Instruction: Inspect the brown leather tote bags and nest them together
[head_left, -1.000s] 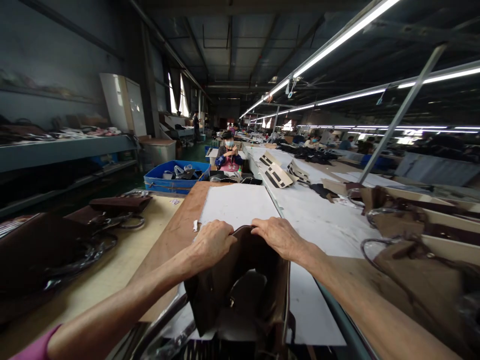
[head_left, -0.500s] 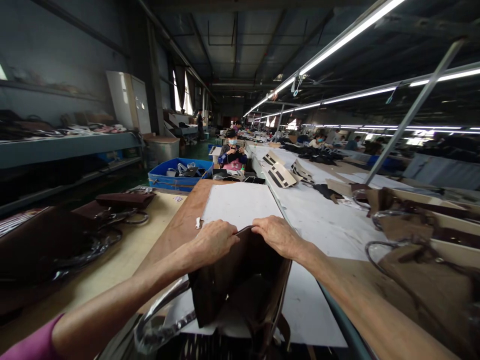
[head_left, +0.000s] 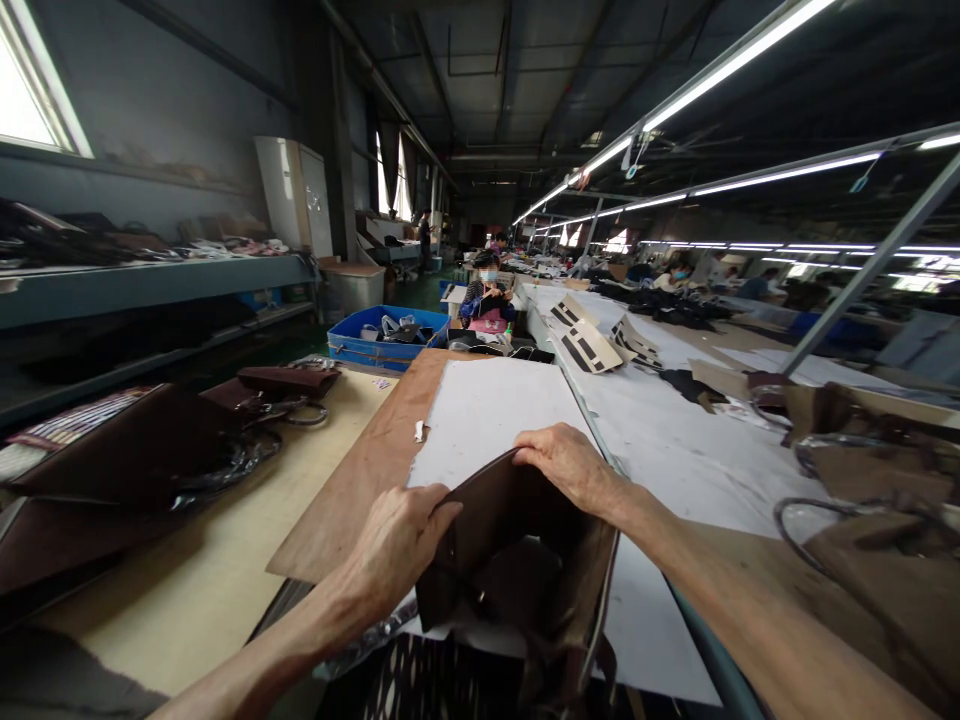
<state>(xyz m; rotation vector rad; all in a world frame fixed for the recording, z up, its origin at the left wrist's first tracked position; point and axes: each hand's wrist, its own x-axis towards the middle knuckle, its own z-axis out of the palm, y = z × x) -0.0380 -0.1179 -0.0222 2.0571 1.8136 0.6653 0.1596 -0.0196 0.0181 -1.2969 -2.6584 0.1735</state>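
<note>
A dark brown handbag [head_left: 495, 500] stands tilted before me with its mouth facing me, its inside in deep shadow. My left hand [head_left: 409, 535] grips the bag's top edge at the left corner, thumb on the rim. Farther along the same edge, my right hand [head_left: 570, 465] pinches the rim near its peak. Below my left hand, a plastic-wrapped handle [head_left: 367, 640] shows in part. Under the bag lies a white sheet [head_left: 510, 400] on a brown board [head_left: 360, 485].
Brown bags [head_left: 135, 470] with wrapped handles lie on the pale table at left. More brown bags [head_left: 885, 560] rest at right. Ahead are a blue bin [head_left: 382, 345] and a seated person [head_left: 487, 300]. Pattern-cut cards [head_left: 589, 345] sit on the long white-covered table.
My left hand has slid left and down along the bag's rim, away from the right hand. The right hand keeps its grip. The whole view has turned slightly left.
</note>
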